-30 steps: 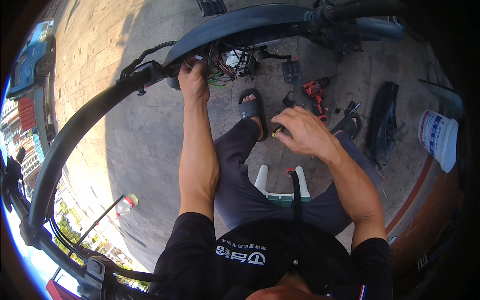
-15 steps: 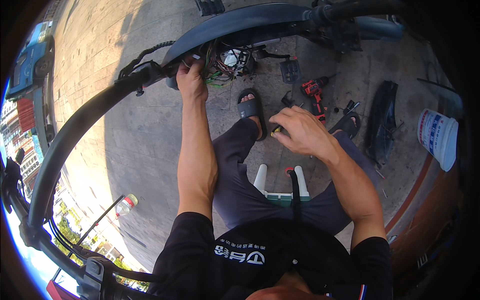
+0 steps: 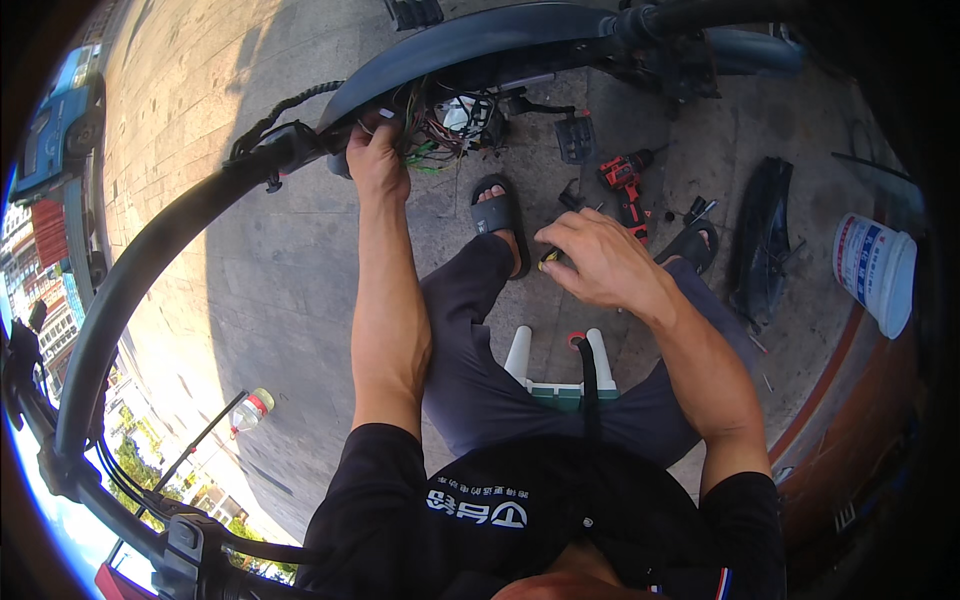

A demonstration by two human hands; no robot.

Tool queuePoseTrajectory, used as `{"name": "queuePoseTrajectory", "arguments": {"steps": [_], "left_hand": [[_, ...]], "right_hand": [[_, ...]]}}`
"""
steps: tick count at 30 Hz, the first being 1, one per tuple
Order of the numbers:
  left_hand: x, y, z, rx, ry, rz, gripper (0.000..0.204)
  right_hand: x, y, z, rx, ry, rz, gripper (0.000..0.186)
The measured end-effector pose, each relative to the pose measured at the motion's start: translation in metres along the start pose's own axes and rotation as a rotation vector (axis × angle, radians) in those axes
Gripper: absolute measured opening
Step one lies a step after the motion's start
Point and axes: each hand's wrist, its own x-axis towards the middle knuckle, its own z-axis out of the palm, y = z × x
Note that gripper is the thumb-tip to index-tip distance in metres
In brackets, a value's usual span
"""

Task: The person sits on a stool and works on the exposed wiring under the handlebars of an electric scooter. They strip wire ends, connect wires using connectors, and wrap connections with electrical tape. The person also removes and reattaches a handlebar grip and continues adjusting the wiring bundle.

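At the underside of the dark bike frame (image 3: 470,45), my left hand (image 3: 380,165) is closed at the left end of the bundle of wires. What its fingertips pinch is hidden; a small white piece (image 3: 386,114) shows beside them. Green, red and dark wires (image 3: 430,145) hang out of the frame next to that hand, around a controller-like unit with a pale face (image 3: 460,115). Above my lap, away from the frame, my right hand (image 3: 605,260) is closed around a small tool with a black and yellow handle (image 3: 549,260), mostly covered by the fingers.
A red and black cordless drill (image 3: 625,185) lies on the paving beyond my right hand. Farther right are a long black cover (image 3: 762,235) and a white bucket (image 3: 873,270). Beneath me is a stool with white legs (image 3: 517,355). A curved black tube (image 3: 150,250) arches along the left.
The whole view has shifted very slightly. Both hands keep nearly the same position and grip.
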Motion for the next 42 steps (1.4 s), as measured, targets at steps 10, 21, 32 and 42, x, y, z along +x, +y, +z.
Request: {"name": "queuePoseTrajectory", "arguments": {"steps": [10, 21, 32, 42], "left_hand": [[-0.0002, 0.0006, 0.0012, 0.021, 0.017, 0.017, 0.024], [-0.0010, 0.0003, -0.0001, 0.027, 0.005, 0.005, 0.025], [-0.0012, 0.0020, 0.0003, 0.065, 0.017, -0.008, 0.024], [-0.0045, 0.0048, 0.0060, 0.040, 0.021, 0.005, 0.027]], "right_hand": [[0.0006, 0.0006, 0.0006, -0.014, -0.018, 0.012, 0.033], [0.0015, -0.0004, -0.0001, -0.016, -0.036, 0.027, 0.033], [0.0004, -0.0002, 0.0003, -0.008, -0.022, 0.020, 0.033], [0.0004, 0.0000, 0.0012, -0.009, -0.019, 0.017, 0.033]]}}
